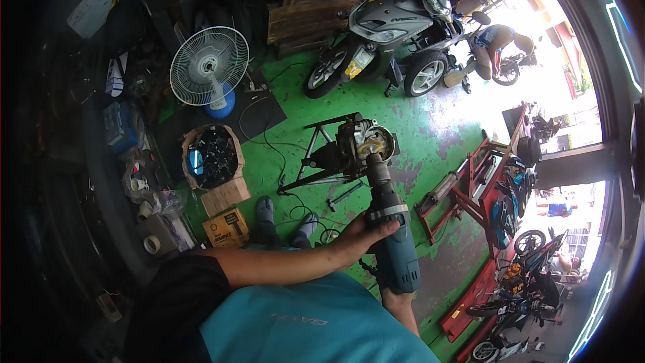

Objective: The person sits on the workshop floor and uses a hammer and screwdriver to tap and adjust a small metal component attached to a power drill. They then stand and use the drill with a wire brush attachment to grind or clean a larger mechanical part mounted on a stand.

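A dark teal electric impact wrench (396, 259) points away from me, its long grey nose reaching an engine (363, 146). My left hand (369, 230) is closed round the front of the wrench body, just behind its metal collar, thumb across the top. At the rear end is my right hand (400, 302), closed on the grip; the tool's body hides most of its fingers. The engine, with a round brassy part facing me, rests on a black metal stand (310, 175). The contact between nose and engine is hard to make out.
A cable (282, 168) runs over the green floor, near my feet. Left stand a fan (209, 66), a box of dark parts (213, 154) and a yellow carton (226, 228). A grey scooter (390, 27) is beyond; red lift frames (470, 188) are right. Another person (494, 47) crouches far off.
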The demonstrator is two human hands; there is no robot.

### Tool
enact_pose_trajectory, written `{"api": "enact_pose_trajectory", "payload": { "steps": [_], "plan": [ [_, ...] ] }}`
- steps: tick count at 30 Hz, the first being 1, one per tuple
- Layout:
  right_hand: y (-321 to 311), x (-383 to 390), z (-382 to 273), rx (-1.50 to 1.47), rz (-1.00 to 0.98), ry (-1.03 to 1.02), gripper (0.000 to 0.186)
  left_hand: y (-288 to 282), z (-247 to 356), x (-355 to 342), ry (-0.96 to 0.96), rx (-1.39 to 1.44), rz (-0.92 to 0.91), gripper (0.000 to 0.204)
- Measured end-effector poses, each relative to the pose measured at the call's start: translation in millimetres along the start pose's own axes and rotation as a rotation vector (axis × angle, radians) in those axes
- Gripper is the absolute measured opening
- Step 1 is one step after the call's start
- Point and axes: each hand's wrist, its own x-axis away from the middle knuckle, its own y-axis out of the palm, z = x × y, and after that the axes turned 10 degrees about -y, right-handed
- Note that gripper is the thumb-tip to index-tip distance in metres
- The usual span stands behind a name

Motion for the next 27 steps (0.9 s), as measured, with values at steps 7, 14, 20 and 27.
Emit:
{"api": "enact_pose_trajectory", "payload": {
  "steps": [7, 14, 20, 27],
  "plan": [
    [12, -6, -7, 0.019, 0.029, 0.01, 0.032, -7, 4, 5, -0.039, 0.041, 0.009, 0.085],
    [18, -20, -13, 0.138, 0.041, 0.053, 0.029, -11, 10, 0, -0.003, 0.035, 0.046, 0.085],
    [17, -26, 2, 0.103, -0.003, 0.126, 0.032, -11, 24, -3, 0.032, 0.03, 0.081, 0.078],
    [7, -16, 5, 0.05, -0.048, 0.137, 0.035, -6, 23, 4, 0.071, 0.068, 0.07, 0.07]
  ]
}}
